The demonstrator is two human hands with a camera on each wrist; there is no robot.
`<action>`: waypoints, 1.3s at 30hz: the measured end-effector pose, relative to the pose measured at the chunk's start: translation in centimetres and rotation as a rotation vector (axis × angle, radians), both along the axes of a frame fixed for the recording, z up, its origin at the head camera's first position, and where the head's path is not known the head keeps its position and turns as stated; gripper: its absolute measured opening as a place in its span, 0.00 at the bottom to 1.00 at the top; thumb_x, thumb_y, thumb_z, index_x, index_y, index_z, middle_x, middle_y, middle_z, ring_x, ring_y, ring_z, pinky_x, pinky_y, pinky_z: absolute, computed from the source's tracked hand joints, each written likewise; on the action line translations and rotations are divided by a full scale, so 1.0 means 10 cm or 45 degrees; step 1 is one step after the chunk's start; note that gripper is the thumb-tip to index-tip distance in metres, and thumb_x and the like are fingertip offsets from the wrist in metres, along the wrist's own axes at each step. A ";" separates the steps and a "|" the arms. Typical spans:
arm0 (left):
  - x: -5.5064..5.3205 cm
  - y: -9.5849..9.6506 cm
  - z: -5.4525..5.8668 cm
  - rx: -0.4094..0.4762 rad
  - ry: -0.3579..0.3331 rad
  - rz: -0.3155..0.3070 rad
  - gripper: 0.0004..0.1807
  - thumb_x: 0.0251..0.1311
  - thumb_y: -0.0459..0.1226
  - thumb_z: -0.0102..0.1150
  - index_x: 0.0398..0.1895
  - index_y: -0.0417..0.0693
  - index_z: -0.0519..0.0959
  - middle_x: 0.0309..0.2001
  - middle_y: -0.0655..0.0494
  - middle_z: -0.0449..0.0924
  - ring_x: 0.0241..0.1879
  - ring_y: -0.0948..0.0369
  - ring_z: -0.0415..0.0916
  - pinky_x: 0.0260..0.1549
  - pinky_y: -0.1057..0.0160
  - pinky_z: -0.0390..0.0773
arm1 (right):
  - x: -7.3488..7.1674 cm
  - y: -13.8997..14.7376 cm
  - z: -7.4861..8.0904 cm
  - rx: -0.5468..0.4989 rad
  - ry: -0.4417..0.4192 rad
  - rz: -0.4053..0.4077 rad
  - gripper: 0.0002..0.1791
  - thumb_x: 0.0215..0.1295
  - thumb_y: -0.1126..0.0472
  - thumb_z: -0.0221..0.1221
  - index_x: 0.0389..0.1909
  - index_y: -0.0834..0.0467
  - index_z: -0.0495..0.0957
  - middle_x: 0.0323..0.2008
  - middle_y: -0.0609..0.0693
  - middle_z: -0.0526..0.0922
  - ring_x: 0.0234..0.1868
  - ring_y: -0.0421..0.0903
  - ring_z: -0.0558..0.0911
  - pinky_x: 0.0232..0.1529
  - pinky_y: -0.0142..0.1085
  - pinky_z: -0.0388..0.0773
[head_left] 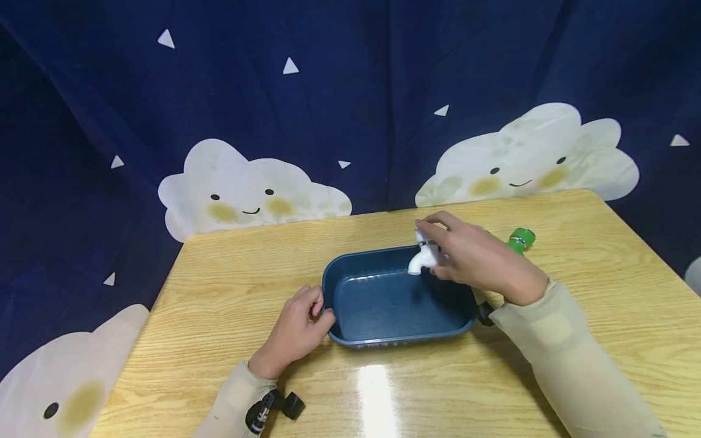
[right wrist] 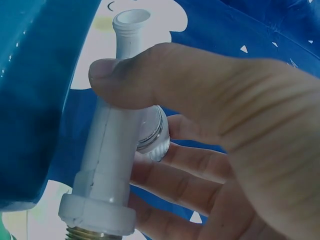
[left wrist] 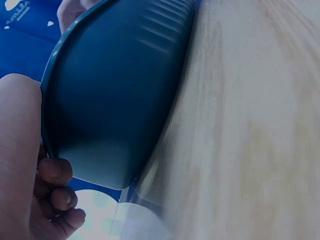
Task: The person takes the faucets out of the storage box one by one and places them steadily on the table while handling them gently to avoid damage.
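Note:
A dark blue plastic basin [head_left: 394, 307] with rounded corners sits on the wooden table. My left hand [head_left: 296, 328] grips its left end, with curled fingers at the rim; in the left wrist view the fingertips [left wrist: 56, 171] show by the basin's edge. Over the basin's right part, my right hand [head_left: 482, 255] holds a white faucet [head_left: 425, 259], its spout pointing down to the left. The right wrist view shows the thumb [right wrist: 125, 82] across the white faucet body [right wrist: 110, 150], with a brass threaded end [right wrist: 92, 234] and several fingers on the far side.
A green faucet [head_left: 520, 241] lies on the table [head_left: 241, 286] to the right of the basin, partly hidden behind my right hand. A dark blue curtain [head_left: 339, 97] with white clouds hangs along the table's far edge. Each wrist wears a black strapped camera.

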State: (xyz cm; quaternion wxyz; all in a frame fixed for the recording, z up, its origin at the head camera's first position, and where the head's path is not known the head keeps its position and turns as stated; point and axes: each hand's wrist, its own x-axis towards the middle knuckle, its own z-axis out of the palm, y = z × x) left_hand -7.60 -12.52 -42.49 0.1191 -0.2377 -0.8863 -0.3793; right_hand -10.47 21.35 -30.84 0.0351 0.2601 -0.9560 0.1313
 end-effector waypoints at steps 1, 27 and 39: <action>0.00 0.00 0.00 0.000 0.001 -0.001 0.18 0.53 0.31 0.59 0.21 0.53 0.59 0.23 0.65 0.54 0.24 0.68 0.52 0.26 0.74 0.54 | 0.00 0.00 0.00 0.000 -0.001 -0.003 0.44 0.56 0.60 0.74 0.74 0.61 0.67 0.69 0.61 0.72 0.41 0.47 0.84 0.46 0.45 0.86; -0.01 0.01 0.00 -0.007 0.004 0.009 0.18 0.53 0.31 0.60 0.21 0.53 0.59 0.23 0.65 0.54 0.24 0.68 0.52 0.25 0.73 0.53 | -0.08 0.13 0.03 -0.011 -0.006 -0.044 0.43 0.57 0.60 0.73 0.74 0.62 0.67 0.70 0.64 0.71 0.39 0.47 0.86 0.42 0.45 0.85; 0.00 0.01 0.01 -0.010 -0.009 0.011 0.18 0.54 0.31 0.60 0.21 0.53 0.59 0.23 0.64 0.54 0.24 0.68 0.52 0.26 0.73 0.54 | -0.11 0.21 0.05 -0.034 -0.002 -0.086 0.44 0.57 0.59 0.73 0.74 0.62 0.67 0.70 0.65 0.71 0.41 0.49 0.87 0.44 0.47 0.85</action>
